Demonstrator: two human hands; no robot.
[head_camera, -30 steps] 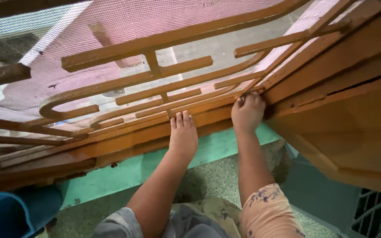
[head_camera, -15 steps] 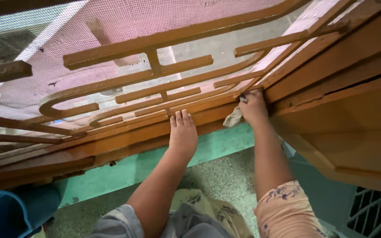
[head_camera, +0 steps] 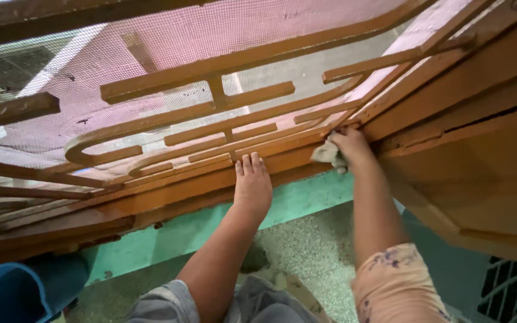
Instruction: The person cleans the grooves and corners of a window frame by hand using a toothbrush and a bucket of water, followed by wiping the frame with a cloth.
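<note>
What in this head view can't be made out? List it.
- Cloth: mostly hidden inside the right hand; its full shape is unclear.
- Left hand: palm faces the wooden frame, so contact underneath is hidden.
- Blue container: cut off by the bottom-left edge.
- Outside: blurred by the mesh screen.

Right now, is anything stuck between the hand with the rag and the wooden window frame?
Only the rag itself. The right hand presses it into the corner of the wooden frame, with nothing else visible between them. The left hand lies flat on the frame, apart from the rag.
</note>
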